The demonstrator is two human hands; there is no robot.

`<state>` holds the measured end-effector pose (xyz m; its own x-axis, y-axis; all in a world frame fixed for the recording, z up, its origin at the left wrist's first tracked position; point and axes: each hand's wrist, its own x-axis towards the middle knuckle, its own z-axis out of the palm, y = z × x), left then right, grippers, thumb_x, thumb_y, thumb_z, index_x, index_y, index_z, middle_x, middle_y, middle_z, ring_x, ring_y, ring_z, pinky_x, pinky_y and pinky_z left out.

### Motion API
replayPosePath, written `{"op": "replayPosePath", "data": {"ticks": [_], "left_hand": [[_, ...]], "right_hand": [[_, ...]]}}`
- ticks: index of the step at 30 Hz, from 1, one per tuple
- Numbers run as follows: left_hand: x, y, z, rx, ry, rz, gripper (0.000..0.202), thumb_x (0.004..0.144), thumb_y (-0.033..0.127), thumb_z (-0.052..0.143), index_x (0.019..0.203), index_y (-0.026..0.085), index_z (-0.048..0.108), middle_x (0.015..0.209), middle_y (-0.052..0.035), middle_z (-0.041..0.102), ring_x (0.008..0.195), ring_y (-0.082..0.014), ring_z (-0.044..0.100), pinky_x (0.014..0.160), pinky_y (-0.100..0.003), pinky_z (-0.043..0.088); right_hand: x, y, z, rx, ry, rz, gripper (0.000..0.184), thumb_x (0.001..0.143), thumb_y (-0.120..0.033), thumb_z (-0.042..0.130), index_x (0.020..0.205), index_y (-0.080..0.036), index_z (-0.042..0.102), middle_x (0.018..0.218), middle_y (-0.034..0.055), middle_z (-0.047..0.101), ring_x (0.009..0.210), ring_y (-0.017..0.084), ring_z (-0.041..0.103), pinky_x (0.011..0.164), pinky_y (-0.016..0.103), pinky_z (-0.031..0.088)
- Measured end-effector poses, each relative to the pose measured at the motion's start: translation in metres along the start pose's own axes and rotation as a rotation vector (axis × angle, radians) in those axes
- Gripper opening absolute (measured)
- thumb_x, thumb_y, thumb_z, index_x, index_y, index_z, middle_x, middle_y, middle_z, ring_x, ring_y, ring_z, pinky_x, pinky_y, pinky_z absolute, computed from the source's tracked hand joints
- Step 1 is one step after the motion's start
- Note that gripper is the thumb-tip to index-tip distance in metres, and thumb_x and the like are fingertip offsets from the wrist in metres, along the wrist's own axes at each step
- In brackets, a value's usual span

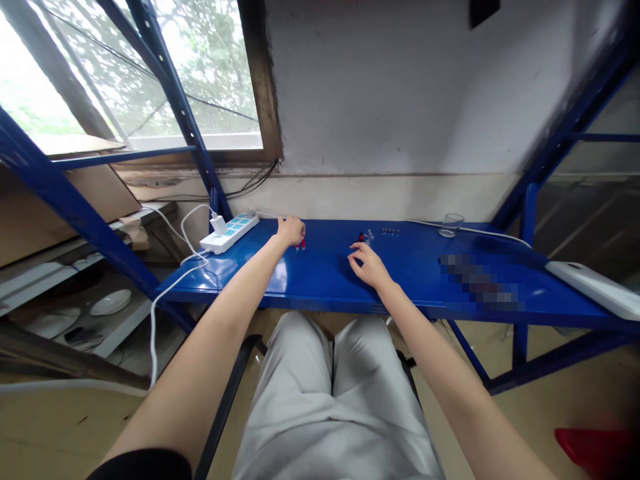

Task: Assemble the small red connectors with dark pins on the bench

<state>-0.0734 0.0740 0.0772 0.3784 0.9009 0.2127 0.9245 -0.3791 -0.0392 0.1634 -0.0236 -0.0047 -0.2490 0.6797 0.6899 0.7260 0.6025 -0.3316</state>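
We had our left hand (291, 231) over the back half of the blue table (320, 283), its fingers curled down beside a small red piece (303, 244). The piece showed just below the fingertips, partly covered, and we could not tell whether they gripped it. Our right hand (369, 264) was apart from the left, palm down, with a narrow gap between thumb and forefinger and nothing visible between them. Just beyond its fingers we saw a black-and-red piece (361, 237) and, against it, a see-through piece (369, 237).

A short row of small beads (391, 231) lay farther right, then a glass (451, 225) near the back edge, with a thin white cord (493, 233) running past it. Nearer us on that side was a dark, blurred-out thing (477, 283), and a white case (595, 288) lay at the right end.

On the left, the power strip (231, 233) took up the back corner near our left hand. A plug (219, 223) stood up from it, and its white cable (170, 291) dropped over the table's edge, to the left of our forearm. Blue posts (183, 120) rose at that end, before the window (220, 67); dishes (111, 302) sat on a lower shelf beyond.
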Motion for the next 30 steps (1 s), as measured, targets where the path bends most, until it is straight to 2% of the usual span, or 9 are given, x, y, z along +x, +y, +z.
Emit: {"op": "replayPosePath", "data": {"ticks": [11,17,22,24,26,28,30], "left_hand": [[-0.002,-0.001,-0.001,-0.008,0.0,-0.007,0.013,0.069,0.017,0.056,0.078,0.019,0.064,0.101,-0.0088,0.057,0.106,-0.0286,0.043,0.091,-0.051,0.025],[-0.002,-0.002,-0.001,-0.014,-0.019,-0.015,0.016,0.071,0.019,0.056,0.084,0.019,0.063,0.105,-0.0094,0.056,0.107,-0.0284,0.042,0.091,-0.048,0.026],[-0.003,0.0,-0.005,-0.01,-0.047,-0.024,0.028,0.071,0.022,0.057,0.099,0.019,0.06,0.112,-0.011,0.054,0.112,-0.0307,0.04,0.092,-0.049,0.024],[-0.006,0.006,-0.009,-0.019,0.008,0.006,0.034,0.073,0.021,0.055,0.107,0.018,0.056,0.115,-0.0118,0.053,0.111,-0.0301,0.041,0.092,-0.048,0.024],[-0.011,0.016,-0.014,-0.049,0.124,0.058,0.036,0.078,0.019,0.048,0.113,0.018,0.052,0.116,-0.0119,0.053,0.109,-0.0278,0.043,0.093,-0.045,0.025],[-0.017,0.03,-0.017,-0.099,0.259,0.122,0.037,0.083,0.017,0.037,0.119,0.018,0.046,0.118,-0.0121,0.052,0.109,-0.0246,0.045,0.093,-0.042,0.025],[-0.023,0.046,-0.018,-0.141,0.316,0.206,0.039,0.085,0.015,0.03,0.123,0.016,0.042,0.12,-0.0128,0.051,0.111,-0.023,0.044,0.093,-0.038,0.027]], "right_hand": [[0.0,-0.002,-0.003,-0.006,-0.001,0.045,0.026,0.084,-0.029,0.04,0.078,-0.019,0.064,0.105,0.0099,0.057,0.096,0.02,0.055,0.082,0.032,0.045],[-0.001,0.003,-0.008,-0.058,0.158,0.146,0.027,0.084,-0.029,0.038,0.077,-0.018,0.063,0.089,0.0093,0.06,0.088,0.02,0.055,0.081,0.034,0.043],[-0.004,0.011,-0.017,-0.184,0.314,0.38,0.029,0.083,-0.028,0.036,0.074,-0.017,0.061,0.079,0.0106,0.06,0.081,0.022,0.052,0.076,0.034,0.042],[-0.005,0.015,-0.018,-0.227,0.321,0.479,0.027,0.08,-0.027,0.038,0.072,-0.016,0.062,0.082,0.0118,0.06,0.082,0.023,0.051,0.077,0.037,0.041],[-0.006,0.018,-0.016,-0.251,0.274,0.537,0.024,0.077,-0.026,0.042,0.07,-0.016,0.063,0.09,0.0125,0.061,0.087,0.026,0.05,0.078,0.041,0.04],[-0.007,0.021,-0.013,-0.255,0.218,0.552,0.022,0.075,-0.025,0.044,0.072,-0.016,0.064,0.097,0.0124,0.06,0.093,0.028,0.049,0.08,0.045,0.038],[-0.008,0.022,-0.011,-0.248,0.185,0.548,0.023,0.074,-0.025,0.045,0.076,-0.018,0.066,0.101,0.0117,0.06,0.1,0.029,0.047,0.083,0.047,0.037]]}}
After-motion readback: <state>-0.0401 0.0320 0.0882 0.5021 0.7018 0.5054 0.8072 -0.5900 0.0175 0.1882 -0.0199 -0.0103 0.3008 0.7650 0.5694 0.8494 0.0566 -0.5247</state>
